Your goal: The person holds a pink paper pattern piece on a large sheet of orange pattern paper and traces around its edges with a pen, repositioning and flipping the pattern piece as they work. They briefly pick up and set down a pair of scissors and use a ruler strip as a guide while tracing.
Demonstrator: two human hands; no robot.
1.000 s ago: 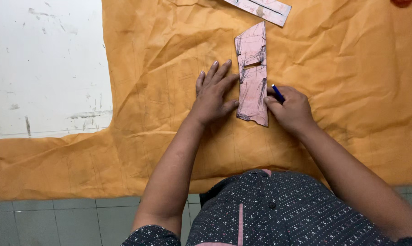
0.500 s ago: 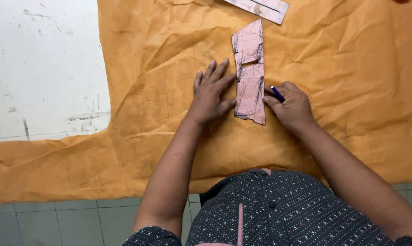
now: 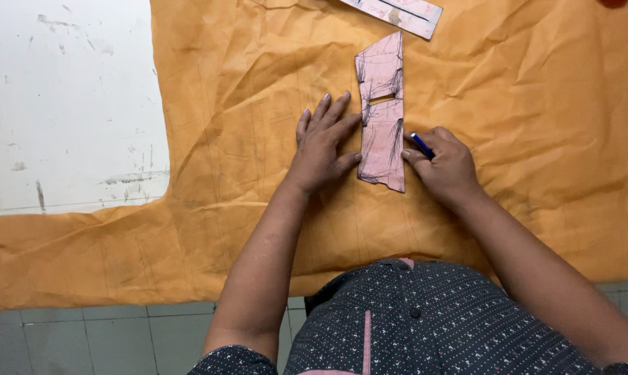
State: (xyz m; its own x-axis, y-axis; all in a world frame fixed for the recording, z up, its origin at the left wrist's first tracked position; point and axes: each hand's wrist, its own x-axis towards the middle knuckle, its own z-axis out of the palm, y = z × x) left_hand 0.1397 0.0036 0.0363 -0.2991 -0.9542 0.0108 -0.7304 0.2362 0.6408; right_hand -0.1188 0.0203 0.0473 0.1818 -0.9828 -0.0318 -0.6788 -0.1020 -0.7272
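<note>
Pink template (image 3: 382, 132) on orange paper (image 3: 536, 139)

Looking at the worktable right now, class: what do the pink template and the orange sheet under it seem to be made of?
Pink template: probably stiff card, matte; it lies flat with clean cut edges and pen scribbles. Orange sheet: likely thin fabric or paper, matte; creased and wrinkled all over.

You wore a dark navy, nearly black top scattered all over with tiny pale specks, and a narrow pink strip ran down its front, with a small dark button beside it. A sliver of pink showed at the neckline. Your short sleeves, in the same speckled cloth, ended above the elbows, leaving both forearms bare. Your left hand (image 3: 323, 149) and right hand (image 3: 444, 167) had no gloves or rings.
</note>
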